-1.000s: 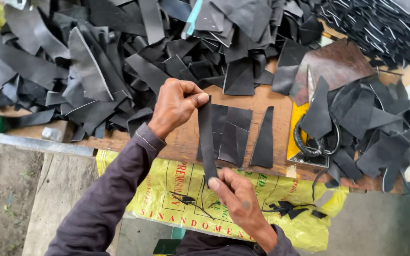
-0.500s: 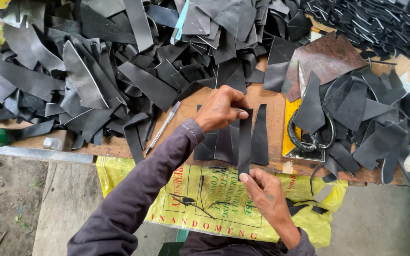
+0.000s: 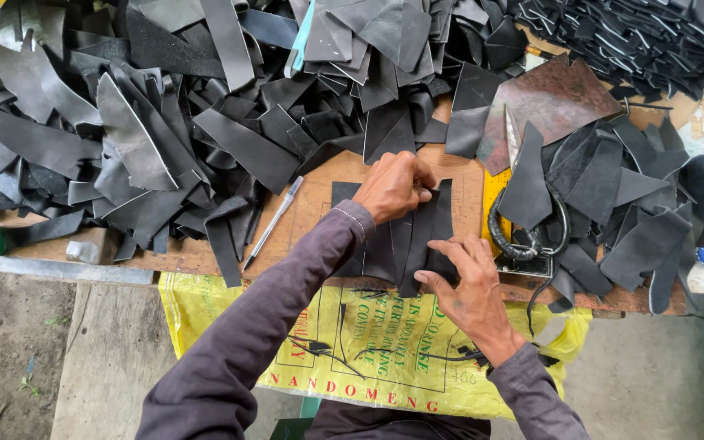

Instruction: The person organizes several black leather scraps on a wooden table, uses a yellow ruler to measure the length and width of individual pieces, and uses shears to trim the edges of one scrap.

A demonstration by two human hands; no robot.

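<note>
Both hands are down on a small stack of flat, dark grey leather pieces [image 3: 417, 244] lying on the bare wooden board [image 3: 319, 195] at the near edge of the bench. The left hand [image 3: 397, 186] is curled into a loose fist over the far end of the stack, thumb and fingertips pinched on the top edge of one piece. The right hand [image 3: 466, 285] lies flatter at the near end, fingers spread and pressing on the lower corner of the stack, thumb tucked against its edge; it pins rather than grasps. Just left of the left wrist a slim silver pen [image 3: 275, 220] lies slanted on the board. Beyond the knuckles a deep heap of black leather offcuts [image 3: 165, 138] covers the bench. To the right of the right hand sits a coiled black cord with a metal ring [image 3: 523, 240], and past it a rust-brown leather sheet [image 3: 556, 102]. Below the wrists a yellow printed sack [image 3: 368, 358] hangs from the bench edge.
</note>
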